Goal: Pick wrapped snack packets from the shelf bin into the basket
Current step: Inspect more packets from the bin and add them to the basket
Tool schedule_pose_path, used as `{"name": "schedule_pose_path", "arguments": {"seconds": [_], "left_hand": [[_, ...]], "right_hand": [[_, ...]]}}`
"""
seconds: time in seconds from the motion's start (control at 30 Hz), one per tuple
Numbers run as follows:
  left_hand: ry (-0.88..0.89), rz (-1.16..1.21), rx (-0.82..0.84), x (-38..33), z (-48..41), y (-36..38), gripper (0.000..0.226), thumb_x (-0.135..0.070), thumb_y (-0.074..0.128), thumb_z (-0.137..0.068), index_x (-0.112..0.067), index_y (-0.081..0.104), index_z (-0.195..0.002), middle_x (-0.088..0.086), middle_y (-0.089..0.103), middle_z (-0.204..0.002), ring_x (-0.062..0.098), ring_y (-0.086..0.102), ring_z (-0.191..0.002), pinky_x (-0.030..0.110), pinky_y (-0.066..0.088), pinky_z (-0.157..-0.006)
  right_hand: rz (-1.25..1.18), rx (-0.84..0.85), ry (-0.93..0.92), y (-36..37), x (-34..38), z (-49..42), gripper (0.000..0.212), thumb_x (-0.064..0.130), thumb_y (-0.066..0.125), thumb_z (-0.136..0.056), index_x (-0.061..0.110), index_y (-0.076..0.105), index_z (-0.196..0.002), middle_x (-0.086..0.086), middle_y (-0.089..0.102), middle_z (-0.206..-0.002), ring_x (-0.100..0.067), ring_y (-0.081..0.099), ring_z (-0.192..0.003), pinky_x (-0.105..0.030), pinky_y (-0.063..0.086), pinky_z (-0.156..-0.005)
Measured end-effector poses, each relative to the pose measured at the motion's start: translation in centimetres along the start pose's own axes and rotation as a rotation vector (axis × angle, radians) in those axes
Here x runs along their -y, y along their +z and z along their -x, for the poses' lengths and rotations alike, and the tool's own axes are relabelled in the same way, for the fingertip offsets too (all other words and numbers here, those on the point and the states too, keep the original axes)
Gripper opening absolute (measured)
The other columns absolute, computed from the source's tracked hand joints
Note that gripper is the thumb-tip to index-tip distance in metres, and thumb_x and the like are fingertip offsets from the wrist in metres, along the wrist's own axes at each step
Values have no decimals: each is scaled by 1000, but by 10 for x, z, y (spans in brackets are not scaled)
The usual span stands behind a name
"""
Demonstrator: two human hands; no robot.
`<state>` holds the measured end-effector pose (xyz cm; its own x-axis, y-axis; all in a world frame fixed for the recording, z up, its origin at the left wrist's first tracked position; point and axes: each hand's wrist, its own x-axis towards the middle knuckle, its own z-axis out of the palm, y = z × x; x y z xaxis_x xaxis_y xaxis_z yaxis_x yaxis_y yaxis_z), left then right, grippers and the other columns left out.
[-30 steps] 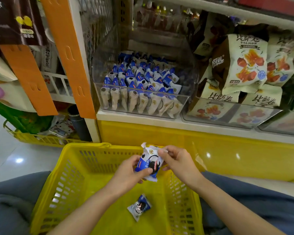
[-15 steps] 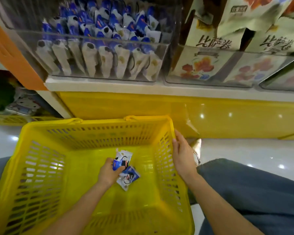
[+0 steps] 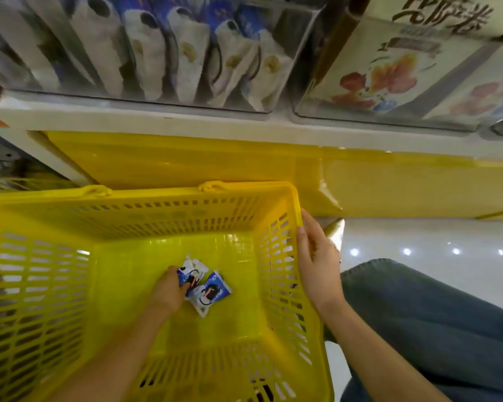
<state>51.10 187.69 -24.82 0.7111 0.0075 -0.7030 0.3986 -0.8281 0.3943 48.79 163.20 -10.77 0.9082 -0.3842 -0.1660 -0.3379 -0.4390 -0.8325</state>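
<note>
A yellow slotted basket (image 3: 146,195) sits below me. On its floor lie two blue-and-white snack packets: one (image 3: 194,269) under the fingers of my left hand (image 3: 167,290), the other (image 3: 211,294) just to its right, partly overlapped. My left hand reaches down inside the basket and holds the upper packet against the floor. My right hand (image 3: 317,262) rests on the basket's right rim, fingers fairly straight along it. Above, a clear shelf bin (image 3: 299,62) holds several more packets (image 3: 186,53) standing in rows.
A second clear bin (image 3: 389,120) with larger snack bags (image 3: 389,74) stands to the right on the white shelf (image 3: 157,120). A glossy yellow panel (image 3: 244,163) runs below the shelf. My jeans-clad leg (image 3: 432,329) is right of the basket on a shiny floor.
The packet went from both hands above the basket down to its floor in my left hand. My right hand let go and moved to the right rim. The view dipped lower and closer.
</note>
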Motion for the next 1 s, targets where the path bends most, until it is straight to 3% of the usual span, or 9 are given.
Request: {"name": "schedule_pose_path", "arguments": {"seconds": [0.1,0.23,0.3,0.4,0.47,0.53,0.67,0.83,1.0], "left_hand": [[72,-171,-39,-12,2,-13,39,-13,51,-94,0,41,-129,20,49,-129,32,48,-118,37,41,-95],[287,-224,-205,-47,21,-44,43,-21,46,-95,-6,37,-134,15,47,-132,30,45,-120,37,37,-96],[424,-216,-363,-69,38,-63,40,-22,47,-94,-8,40,-132,12,51,-127,27,48,-116,37,37,-96],[613,-249,-581,-96,63,-90,38,-23,48,-93,-12,44,-128,6,53,-120,21,49,-111,35,38,-96],[682,-307,-662,-104,73,-106,40,-25,47,-92,-13,44,-130,5,52,-121,21,47,-112,36,38,-97],[676,-392,-656,-103,76,-120,43,-29,43,-93,-16,40,-135,4,48,-127,21,44,-117,37,34,-101],[558,-529,-514,-91,73,-139,44,-31,37,-96,-18,34,-138,3,40,-137,21,36,-127,36,28,-106],[552,-569,-384,-94,88,-172,41,-32,37,-97,-20,36,-136,4,44,-136,22,41,-124,34,33,-102],[775,-456,-644,-108,140,-242,36,-34,39,-96,-23,41,-131,-2,47,-128,17,44,-117,31,35,-97]], "right_hand": [[32,-9,-4,0,-1,1,40,34,38,-97,27,43,-137,-1,69,-85,-17,63,-68,-38,55,-65],[66,-47,-47,0,-3,2,38,31,39,-98,28,45,-135,6,62,-64,-3,53,-50,-11,40,-46],[95,-42,-65,-1,0,3,39,32,38,-98,27,45,-136,4,66,-75,0,55,-58,-10,43,-53],[192,-21,-97,-4,6,2,41,33,37,-98,23,44,-137,-3,61,-114,-12,60,-90,-27,50,-77],[306,-10,-113,-7,10,-1,39,28,39,-98,17,45,-136,-5,53,-117,-16,57,-90,-26,41,-75],[434,52,-83,-10,17,-7,37,22,41,-98,11,44,-134,-8,48,-120,-24,56,-98,-28,29,-75],[669,308,-26,-21,50,-22,44,22,43,-97,5,34,-137,-15,37,-137,-29,44,-123,-30,33,-97],[785,299,-375,-38,133,-23,37,26,44,-96,18,46,-132,-2,48,-135,-19,49,-121,-27,36,-97],[664,228,-760,-41,235,-10,23,26,47,-95,25,58,-115,8,63,-107,-8,60,-94,-28,49,-81]]}}
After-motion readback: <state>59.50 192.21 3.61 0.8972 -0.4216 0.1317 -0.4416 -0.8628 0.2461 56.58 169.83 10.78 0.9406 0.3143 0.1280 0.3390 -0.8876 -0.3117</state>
